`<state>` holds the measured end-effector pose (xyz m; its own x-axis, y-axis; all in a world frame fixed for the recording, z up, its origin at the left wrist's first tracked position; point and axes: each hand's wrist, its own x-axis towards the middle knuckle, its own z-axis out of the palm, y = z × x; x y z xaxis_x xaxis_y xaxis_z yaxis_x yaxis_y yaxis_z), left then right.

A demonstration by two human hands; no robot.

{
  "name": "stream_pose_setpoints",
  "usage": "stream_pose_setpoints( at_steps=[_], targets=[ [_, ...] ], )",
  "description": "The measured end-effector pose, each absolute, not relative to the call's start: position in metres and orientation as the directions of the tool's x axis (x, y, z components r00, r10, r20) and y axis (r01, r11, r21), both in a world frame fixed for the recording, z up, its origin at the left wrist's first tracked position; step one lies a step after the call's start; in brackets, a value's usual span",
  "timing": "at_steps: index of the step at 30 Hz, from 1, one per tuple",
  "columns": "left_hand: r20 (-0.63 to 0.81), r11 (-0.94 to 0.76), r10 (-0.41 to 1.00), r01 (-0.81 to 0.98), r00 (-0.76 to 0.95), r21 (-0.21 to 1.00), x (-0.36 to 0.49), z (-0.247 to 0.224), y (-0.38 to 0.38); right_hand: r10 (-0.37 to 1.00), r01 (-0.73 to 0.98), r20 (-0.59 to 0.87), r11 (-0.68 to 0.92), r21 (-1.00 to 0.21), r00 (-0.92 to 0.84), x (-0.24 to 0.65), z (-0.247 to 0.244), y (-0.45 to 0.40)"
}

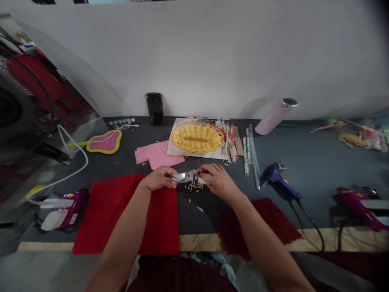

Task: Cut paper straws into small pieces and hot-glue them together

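Metal pruning shears (pixel 189 176) with a red part on the handle are held over the dark table. My right hand (pixel 216 178) is wrapped round their handles. My left hand (pixel 160 178) is pinched near the tip of the blades; what its fingers hold, if anything, is too small to make out. Below the shears lies a scatter of small pale cut pieces (pixel 194 186). Behind the hands sits a yellow woven basket (pixel 197 138) on a white sheet, with pink felt (pixel 161 155) at its left.
A red cloth (pixel 106 211) lies at the left, a darker one (pixel 273 219) at the right. A blue glue gun (pixel 281 183), wrapped sticks (pixel 246 152), a pink bottle (pixel 273 117), a phone (pixel 155 108) and purple power strips (pixel 71 209) stand or lie around.
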<state>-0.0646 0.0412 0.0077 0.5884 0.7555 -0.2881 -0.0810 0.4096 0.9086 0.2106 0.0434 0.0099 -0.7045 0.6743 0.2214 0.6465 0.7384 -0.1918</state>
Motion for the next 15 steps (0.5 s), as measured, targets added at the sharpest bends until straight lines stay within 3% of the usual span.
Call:
stream_pose_setpoints(
  at_steps=[10,15],
  targets=[
    [-0.256,0.419,0.770,-0.160,0.585,0.894,-0.061,0.005,0.039,0.671,0.667,0.323,0.731,-0.140,-0.668,0.211,0.009,0.043],
    [-0.236,0.419,0.783,-0.208,0.576,0.884,-0.059,0.006,0.038,0.768,0.737,0.407,0.619,-0.270,-0.495,0.213,-0.007,0.048]
  ],
)
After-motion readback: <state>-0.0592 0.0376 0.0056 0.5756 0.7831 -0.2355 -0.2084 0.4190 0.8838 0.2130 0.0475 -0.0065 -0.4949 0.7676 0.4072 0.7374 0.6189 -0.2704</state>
